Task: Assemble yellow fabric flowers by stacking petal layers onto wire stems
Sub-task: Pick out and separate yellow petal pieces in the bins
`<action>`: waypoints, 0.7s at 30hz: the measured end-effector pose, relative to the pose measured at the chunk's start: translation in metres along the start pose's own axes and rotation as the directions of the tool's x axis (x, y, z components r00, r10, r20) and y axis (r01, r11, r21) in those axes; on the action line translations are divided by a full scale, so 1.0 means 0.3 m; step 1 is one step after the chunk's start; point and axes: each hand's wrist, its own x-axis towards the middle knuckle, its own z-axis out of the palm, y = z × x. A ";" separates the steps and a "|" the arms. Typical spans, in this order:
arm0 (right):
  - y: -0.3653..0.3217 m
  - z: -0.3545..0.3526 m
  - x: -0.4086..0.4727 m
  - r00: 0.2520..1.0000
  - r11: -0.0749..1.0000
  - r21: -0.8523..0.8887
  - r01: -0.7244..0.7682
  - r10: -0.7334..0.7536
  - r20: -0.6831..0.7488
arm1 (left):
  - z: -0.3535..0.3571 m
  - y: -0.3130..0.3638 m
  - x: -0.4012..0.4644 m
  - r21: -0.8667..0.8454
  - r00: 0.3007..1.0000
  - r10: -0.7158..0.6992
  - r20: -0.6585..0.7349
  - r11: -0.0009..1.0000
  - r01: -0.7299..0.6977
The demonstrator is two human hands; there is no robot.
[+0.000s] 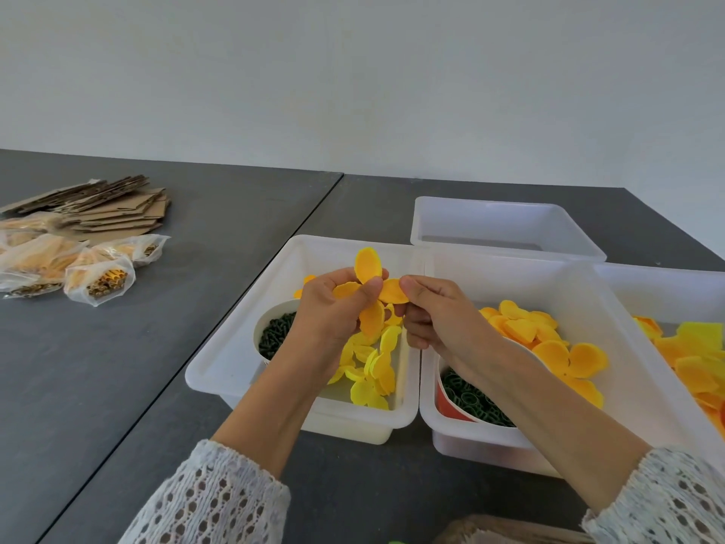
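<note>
Above the white plastic bin (219, 359) on the dark grey table (196, 268), the left hand (333, 312) pinches an orange-yellow four-petal fabric layer (370, 292). The right hand (435, 320) has its grip closed on one petal's edge.

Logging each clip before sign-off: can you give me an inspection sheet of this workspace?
Surface: dark grey table, seam between two tops.
Job's things: orange petal layer held over left bin; pale yellow petals inside; orange petals in right bin.
Clutter: cardboard stack, plastic bags.
Grippers: left hand and right hand pinch the layer.
Cables: nothing seen.
Surroundings: plain wall.
</note>
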 end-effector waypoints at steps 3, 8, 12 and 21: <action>0.004 -0.014 -0.003 0.997 0.980 -0.196 0.039 -0.050 -0.051 | -0.007 0.019 0.010 0.232 0.999 -0.015 0.041 0.973 0.005; -0.001 -0.005 -0.008 0.963 0.692 -0.699 0.184 -0.267 -0.012 | -0.047 0.095 0.044 0.736 0.964 -0.050 0.261 0.657 -0.165; -0.022 0.005 0.000 0.978 0.868 -0.464 0.179 -0.210 -0.015 | -0.044 0.134 0.037 0.739 0.939 0.041 0.341 0.605 -0.295; -0.076 0.001 -0.037 0.945 0.963 0.253 -0.087 -0.001 0.326 | -0.041 0.120 -0.001 0.342 0.918 0.112 0.379 0.905 -0.251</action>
